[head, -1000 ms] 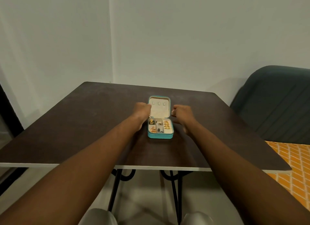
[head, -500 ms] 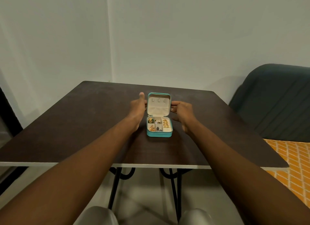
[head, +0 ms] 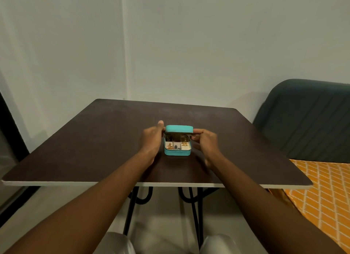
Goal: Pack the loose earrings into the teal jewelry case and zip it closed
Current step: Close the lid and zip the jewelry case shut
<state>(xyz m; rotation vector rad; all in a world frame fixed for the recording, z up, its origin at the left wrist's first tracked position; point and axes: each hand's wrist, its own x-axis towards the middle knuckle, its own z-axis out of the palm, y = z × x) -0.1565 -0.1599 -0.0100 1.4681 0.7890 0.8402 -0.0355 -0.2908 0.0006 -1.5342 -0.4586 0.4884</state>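
Observation:
A small teal jewelry case (head: 177, 153) sits near the middle of the dark table (head: 94, 140). Its lid (head: 179, 129) is tipped forward, about half shut over the tray. Gold earrings (head: 169, 146) and a few darker pieces lie in the cream compartments still showing under the lid. My left hand (head: 152, 138) grips the lid's left edge, thumb pointing up behind it. On the other side my right hand (head: 205, 140) pinches the lid's right edge with its fingertips.
The table stands in a corner of two pale walls, its white front edge close to me. A dark green chair (head: 306, 119) and an orange patterned cloth (head: 325, 193) are on the right. My knees show beneath the table.
The lid stood upright and open before; both hands took its side edges and have swung it forward and down over the tray.

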